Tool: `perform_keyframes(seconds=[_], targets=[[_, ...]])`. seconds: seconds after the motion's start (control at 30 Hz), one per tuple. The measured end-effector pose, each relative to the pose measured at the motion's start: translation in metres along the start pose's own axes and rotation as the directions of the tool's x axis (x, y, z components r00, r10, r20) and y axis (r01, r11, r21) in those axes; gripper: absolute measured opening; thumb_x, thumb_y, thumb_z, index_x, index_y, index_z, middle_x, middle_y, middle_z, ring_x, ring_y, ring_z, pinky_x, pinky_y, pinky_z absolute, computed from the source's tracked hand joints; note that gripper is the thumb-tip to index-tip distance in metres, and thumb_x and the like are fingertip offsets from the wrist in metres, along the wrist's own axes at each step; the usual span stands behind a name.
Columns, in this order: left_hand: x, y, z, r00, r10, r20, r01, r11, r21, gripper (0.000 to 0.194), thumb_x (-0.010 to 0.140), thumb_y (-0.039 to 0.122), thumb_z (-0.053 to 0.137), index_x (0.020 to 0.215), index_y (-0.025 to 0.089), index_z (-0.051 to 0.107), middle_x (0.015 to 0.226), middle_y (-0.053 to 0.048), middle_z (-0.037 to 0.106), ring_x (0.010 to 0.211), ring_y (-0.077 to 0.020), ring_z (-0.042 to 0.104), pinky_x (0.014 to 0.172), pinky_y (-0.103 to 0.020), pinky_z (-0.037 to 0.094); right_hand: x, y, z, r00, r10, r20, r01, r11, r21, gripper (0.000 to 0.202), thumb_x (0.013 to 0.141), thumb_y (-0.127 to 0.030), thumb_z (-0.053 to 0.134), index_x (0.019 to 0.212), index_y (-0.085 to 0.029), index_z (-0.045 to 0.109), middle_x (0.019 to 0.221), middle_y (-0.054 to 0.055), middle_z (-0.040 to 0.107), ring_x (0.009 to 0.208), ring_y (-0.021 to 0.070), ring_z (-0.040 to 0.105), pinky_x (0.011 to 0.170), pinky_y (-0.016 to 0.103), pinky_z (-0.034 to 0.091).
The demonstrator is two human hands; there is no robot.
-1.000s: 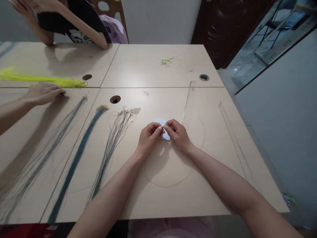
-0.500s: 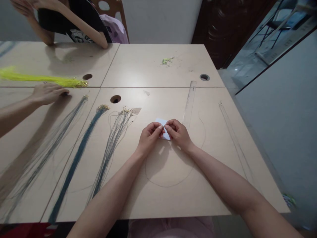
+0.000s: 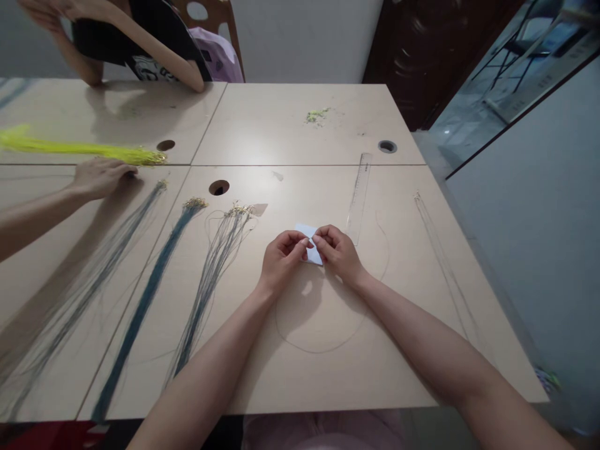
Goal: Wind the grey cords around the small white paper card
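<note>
While the left hand (image 3: 284, 257) and right hand (image 3: 340, 255) pinch a tiny piece (image 3: 310, 239), too indistinct to identify, a card (image 3: 304, 229) shows beneath.

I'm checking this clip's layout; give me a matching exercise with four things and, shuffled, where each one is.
Things
1. clear ruler
2. pale card
3. bright yellow bundle
4. small scraps

Places
A. partly covered by the left hand and right hand
B. wholly on the far right panel of the table
C. beside the right hand, stretching away beyond it
D. just past a co-worker's hand

Pairs: 1-C, 2-A, 3-D, 4-B
</note>
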State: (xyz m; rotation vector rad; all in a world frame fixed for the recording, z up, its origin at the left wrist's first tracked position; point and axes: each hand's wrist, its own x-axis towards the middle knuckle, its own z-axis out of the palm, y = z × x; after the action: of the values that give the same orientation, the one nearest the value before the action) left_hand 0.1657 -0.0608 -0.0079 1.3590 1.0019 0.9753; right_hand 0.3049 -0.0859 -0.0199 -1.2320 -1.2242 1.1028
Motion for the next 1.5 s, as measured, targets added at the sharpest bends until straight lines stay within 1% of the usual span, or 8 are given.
perform_keyframes(seconds=[0.27,0.6,0.8,1.1,1.23,1.37,1.5], targets=[[0.0010,-0.0027,-0.0016,0.996,-0.044,0.073,0.044,0.999,-0.008,0.018,0.077,0.034,0.055,0.078,0.016,0.057,0.072,-0.002,0.062,0.057,-0.0091,0.052,0.056,-0.022,0.043,-0.0004,0.0018,-0.0007,1.000,-0.001,0.025,0.001,1.000,0.005,0.017,0.080,-0.036,0.050,0.079,-0.019,0.049,0.053,-0.006,0.045,0.043,0.0081,0.040,0.045,0.022,0.033],[0.0017,-0.0013,-0.0030,0.994,-0.050,0.093,0.052,0.998,-0.021,0.016,0.077,0.031,0.056,0.075,0.015,0.056,0.068,-0.001,0.060,0.057,-0.0084,0.051,0.055,-0.021,0.040,0.0004,0.0041,-0.0013,0.999,-0.021,0.037,0.021,1.000,-0.013,0.016,0.080,-0.036,0.050,0.080,-0.020,0.050,0.053,-0.006,0.043,0.044,0.0084,0.039,0.045,0.022,0.031],[0.0015,-0.0044,-0.0034,0.991,-0.086,0.102,0.094,0.992,-0.080,0.016,0.077,0.031,0.056,0.076,0.016,0.055,0.069,-0.001,0.059,0.058,-0.0082,0.049,0.056,-0.021,0.039,-0.0001,0.0049,-0.0009,0.999,-0.031,0.039,0.031,0.999,-0.018,0.016,0.081,-0.036,0.049,0.081,-0.020,0.050,0.054,-0.006,0.043,0.046,0.0086,0.039,0.046,0.022,0.032],[0.0004,-0.0049,-0.0014,0.980,-0.149,0.134,0.179,0.951,-0.251,0.013,0.076,0.027,0.058,0.076,0.015,0.055,0.068,0.001,0.058,0.057,-0.0059,0.046,0.057,-0.019,0.037,-0.0011,0.0045,-0.0012,0.997,-0.068,0.046,0.070,0.996,-0.047,0.015,0.083,-0.035,0.048,0.082,-0.020,0.050,0.055,-0.006,0.043,0.047,0.0084,0.039,0.046,0.021,0.030],[0.0005,-0.0051,-0.0009,0.975,-0.164,0.149,0.200,0.941,-0.274,0.013,0.075,0.027,0.059,0.076,0.015,0.055,0.067,0.000,0.058,0.057,-0.0061,0.046,0.056,-0.019,0.037,-0.0007,0.0025,-0.0008,0.997,-0.059,0.050,0.062,0.996,-0.060,0.014,0.083,-0.034,0.048,0.081,-0.020,0.049,0.053,-0.006,0.041,0.047,0.0084,0.039,0.047,0.021,0.030],[0.0009,-0.0061,-0.0007,0.986,-0.129,0.109,0.153,0.957,-0.246,0.013,0.076,0.027,0.057,0.076,0.014,0.055,0.067,0.000,0.058,0.056,-0.0062,0.046,0.055,-0.019,0.037,-0.0001,0.0027,-0.0004,0.997,-0.057,0.043,0.058,0.998,-0.036,0.014,0.082,-0.034,0.048,0.081,-0.020,0.049,0.055,-0.006,0.042,0.046,0.0082,0.039,0.046,0.021,0.031],[0.0002,-0.0021,-0.0001,0.998,-0.061,0.013,0.062,0.992,-0.109,0.012,0.074,0.027,0.059,0.077,0.015,0.056,0.069,0.000,0.059,0.056,-0.0070,0.049,0.055,-0.020,0.040,-0.0006,0.0031,-0.0009,0.998,-0.064,0.024,0.065,0.998,-0.023,0.014,0.083,-0.034,0.048,0.082,-0.020,0.049,0.055,-0.006,0.043,0.046,0.0083,0.040,0.046,0.021,0.031]])
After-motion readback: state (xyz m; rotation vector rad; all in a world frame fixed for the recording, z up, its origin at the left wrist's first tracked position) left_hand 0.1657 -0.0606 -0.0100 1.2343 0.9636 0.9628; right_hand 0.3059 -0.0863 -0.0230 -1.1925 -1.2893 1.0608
